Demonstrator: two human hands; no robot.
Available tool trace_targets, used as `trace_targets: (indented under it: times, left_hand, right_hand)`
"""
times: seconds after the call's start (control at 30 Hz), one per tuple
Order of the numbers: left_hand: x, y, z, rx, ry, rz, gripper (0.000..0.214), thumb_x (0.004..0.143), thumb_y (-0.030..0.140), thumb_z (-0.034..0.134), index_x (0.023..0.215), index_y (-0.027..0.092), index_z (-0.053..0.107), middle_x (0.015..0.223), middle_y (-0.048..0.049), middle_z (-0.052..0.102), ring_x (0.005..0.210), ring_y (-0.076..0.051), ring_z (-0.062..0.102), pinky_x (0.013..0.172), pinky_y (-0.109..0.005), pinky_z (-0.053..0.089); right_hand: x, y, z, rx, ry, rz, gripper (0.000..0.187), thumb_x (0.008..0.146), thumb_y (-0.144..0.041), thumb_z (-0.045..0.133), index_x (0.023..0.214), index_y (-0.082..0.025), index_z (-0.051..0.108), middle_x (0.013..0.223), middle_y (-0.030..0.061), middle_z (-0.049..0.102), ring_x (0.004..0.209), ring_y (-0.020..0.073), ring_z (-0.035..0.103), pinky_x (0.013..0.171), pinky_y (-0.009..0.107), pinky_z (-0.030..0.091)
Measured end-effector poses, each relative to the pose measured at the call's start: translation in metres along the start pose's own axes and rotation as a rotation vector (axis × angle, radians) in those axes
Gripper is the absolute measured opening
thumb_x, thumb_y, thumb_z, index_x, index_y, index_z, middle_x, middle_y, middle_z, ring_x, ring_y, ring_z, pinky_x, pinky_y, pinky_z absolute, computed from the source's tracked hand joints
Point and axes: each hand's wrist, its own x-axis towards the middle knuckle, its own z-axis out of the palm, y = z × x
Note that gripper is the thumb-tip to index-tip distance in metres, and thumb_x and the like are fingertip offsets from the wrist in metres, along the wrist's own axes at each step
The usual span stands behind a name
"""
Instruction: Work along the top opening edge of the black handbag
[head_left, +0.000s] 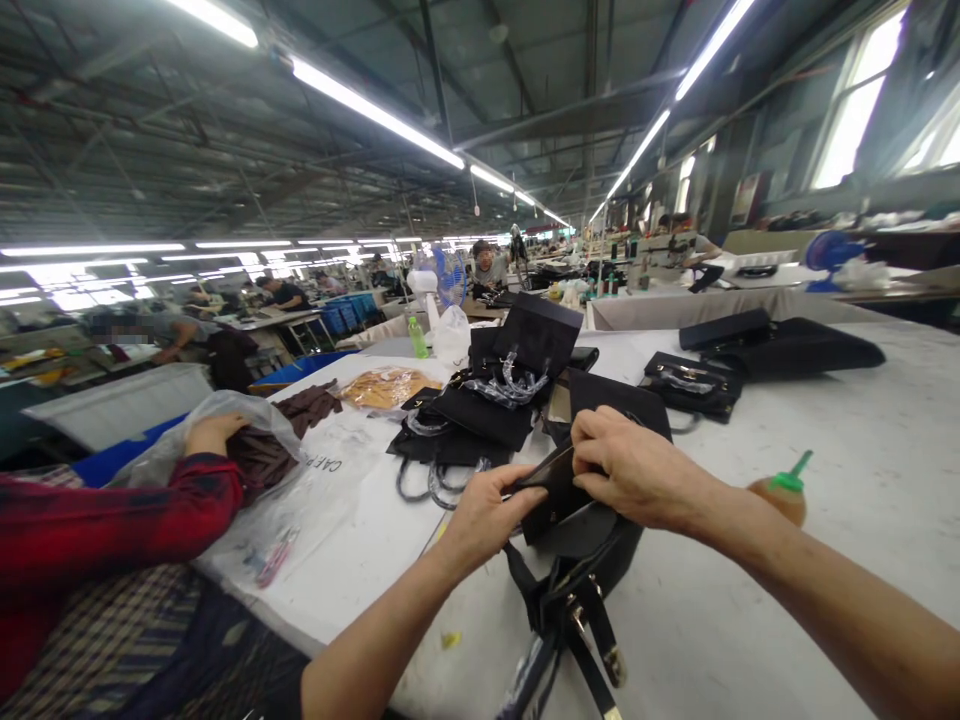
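A black handbag (577,550) lies on the white table (840,600) in front of me, its straps and gold-coloured buckles hanging toward me. My left hand (487,515) pinches the left end of the bag's edge between thumb and fingers. On the right part of the same edge, my right hand (626,465) is closed, its fingertips gripping the black material. What lies inside the bag is hidden by my hands. Just beyond it is a pile of black bags (487,410) with plastic-wrapped handles.
A bottle with a green nozzle (787,490) stands right of my right arm. More black bags (697,380) lie at the back right. At left, a co-worker's red plaid sleeve (150,515) reaches into a clear plastic bag (262,430) with brown material. A green bottle (417,338) stands farther back.
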Motion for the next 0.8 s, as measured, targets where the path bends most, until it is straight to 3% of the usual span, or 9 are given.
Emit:
trace_targets:
  times: [0.5,0.8]
  left_hand:
    - [0.017,-0.014,0.004,-0.108,0.056,0.025,0.034,0.087,0.031,0.06,0.117,0.02,0.072,0.106,-0.0027,0.075,0.099,-0.022,0.066,0.09,-0.031,0.05]
    - [0.018,-0.015,0.002,-0.132,0.054,0.01,0.028,0.085,0.031,0.064,0.108,0.018,0.074,0.096,-0.0013,0.075,0.087,-0.018,0.065,0.078,-0.026,0.049]
  right_hand:
    - [0.026,0.009,0.01,-0.142,0.071,0.067,0.024,0.085,-0.015,0.058,0.064,-0.02,0.067,0.09,0.0071,0.065,0.089,0.023,0.052,0.076,0.034,0.044]
    - [0.028,0.008,0.009,-0.162,0.068,0.084,0.023,0.084,-0.014,0.057,0.064,-0.02,0.068,0.091,0.0079,0.065,0.089,0.0229,0.052,0.073,0.033,0.042]
